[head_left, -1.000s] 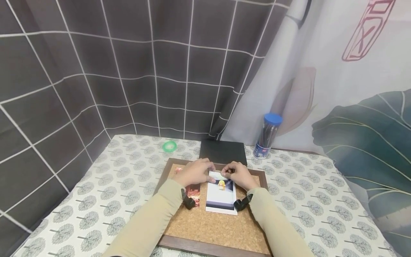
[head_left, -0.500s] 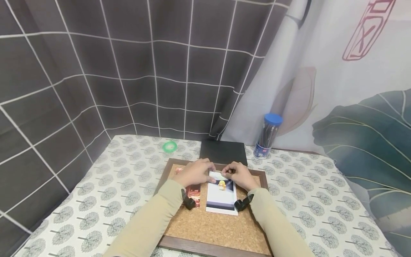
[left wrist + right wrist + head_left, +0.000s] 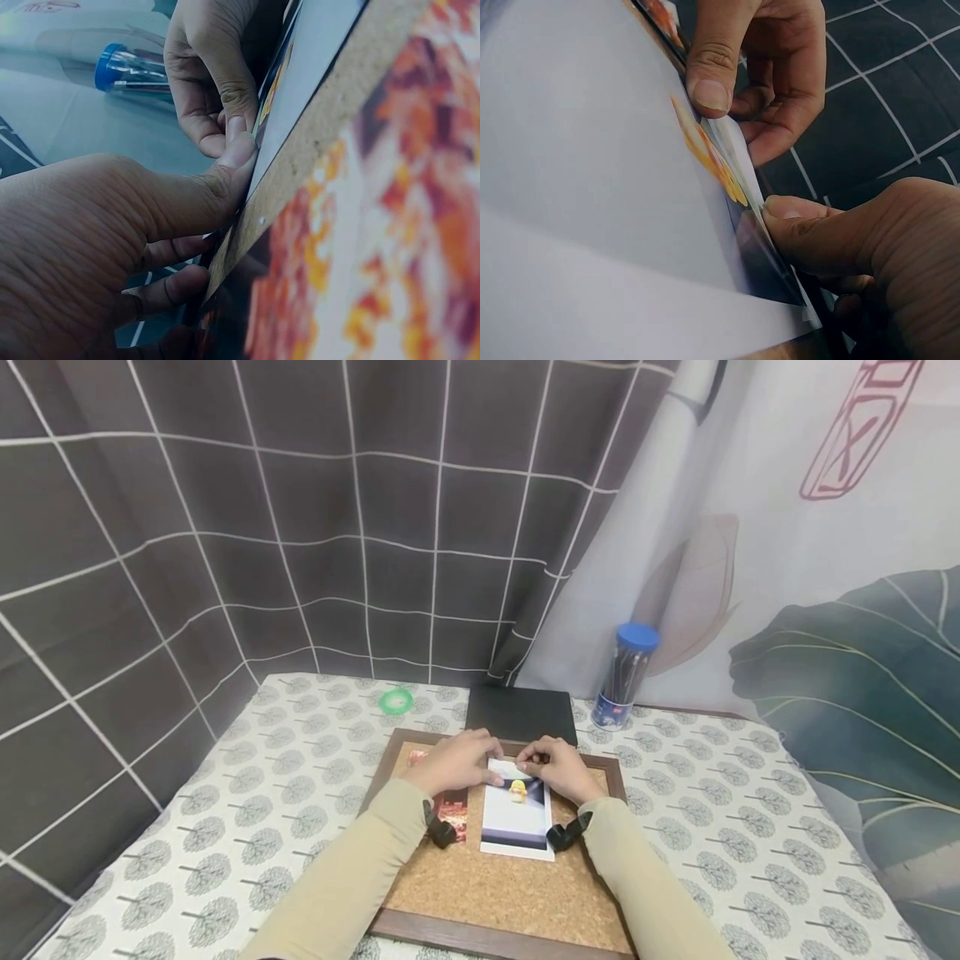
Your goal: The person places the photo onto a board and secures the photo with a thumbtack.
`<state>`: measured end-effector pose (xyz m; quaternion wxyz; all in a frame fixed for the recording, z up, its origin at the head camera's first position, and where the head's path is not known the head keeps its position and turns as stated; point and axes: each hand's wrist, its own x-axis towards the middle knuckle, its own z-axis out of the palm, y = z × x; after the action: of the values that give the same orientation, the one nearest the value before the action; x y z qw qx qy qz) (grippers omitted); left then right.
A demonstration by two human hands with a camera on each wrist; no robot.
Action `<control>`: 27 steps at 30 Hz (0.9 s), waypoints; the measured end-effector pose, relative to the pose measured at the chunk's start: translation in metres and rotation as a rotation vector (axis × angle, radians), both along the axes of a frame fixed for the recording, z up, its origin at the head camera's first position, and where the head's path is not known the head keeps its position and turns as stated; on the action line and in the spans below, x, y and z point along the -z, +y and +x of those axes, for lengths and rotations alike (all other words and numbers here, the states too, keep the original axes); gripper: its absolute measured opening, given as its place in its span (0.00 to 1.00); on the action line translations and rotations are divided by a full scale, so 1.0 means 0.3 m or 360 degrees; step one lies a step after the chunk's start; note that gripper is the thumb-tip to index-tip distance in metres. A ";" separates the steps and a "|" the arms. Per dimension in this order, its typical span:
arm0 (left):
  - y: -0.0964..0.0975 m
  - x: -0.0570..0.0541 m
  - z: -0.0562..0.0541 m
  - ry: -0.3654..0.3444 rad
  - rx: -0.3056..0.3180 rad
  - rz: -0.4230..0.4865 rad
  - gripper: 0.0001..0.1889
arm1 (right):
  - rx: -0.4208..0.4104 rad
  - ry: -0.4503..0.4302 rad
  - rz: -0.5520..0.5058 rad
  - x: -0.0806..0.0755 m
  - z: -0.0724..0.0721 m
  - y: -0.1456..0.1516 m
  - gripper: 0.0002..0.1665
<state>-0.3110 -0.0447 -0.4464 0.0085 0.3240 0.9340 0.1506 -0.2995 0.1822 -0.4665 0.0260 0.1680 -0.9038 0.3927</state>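
A photo (image 3: 517, 828) with a small yellow figure lies upright on a cork board (image 3: 487, 889) with a brown frame. At its upper left, my left hand (image 3: 459, 763) rests with the thumb on the print and the fingers reaching over the board's top edge. The thumb and index finger of my right hand (image 3: 559, 768) pinch at the photo's upper edge; whether a small thing sits between them is hidden. In the right wrist view the photo (image 3: 585, 180) spreads flat beside both hands. A red-and-orange picture (image 3: 375, 247) lies on the cork below my left wrist.
Behind the board lies a flat black rectangular object (image 3: 521, 713). A green ring (image 3: 385, 703), like a tape roll, lies at the back left. A clear jar of pens with a blue lid (image 3: 624, 677) stands at the back right, before the curtains (image 3: 315, 527).
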 end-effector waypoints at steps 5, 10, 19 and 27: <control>-0.002 0.004 0.002 0.0007 0.0001 -0.0001 0.24 | -0.0009 0.0004 -0.0013 0.001 0.001 0.001 0.04; 0.001 -0.002 0.002 0.0013 -0.0002 -0.0002 0.23 | 0.0014 0.0010 0.0014 0.002 -0.005 0.006 0.03; 0.001 -0.002 0.002 0.0006 -0.0002 -0.0014 0.24 | 0.0035 0.0006 0.0048 0.006 -0.007 0.009 0.05; -0.001 -0.007 0.003 -0.0005 0.0000 0.0004 0.23 | 0.0017 0.0011 0.0048 -0.002 -0.007 0.007 0.07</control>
<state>-0.3100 -0.0450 -0.4442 0.0095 0.3237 0.9338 0.1521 -0.3015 0.1844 -0.4658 0.0288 0.1650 -0.9104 0.3783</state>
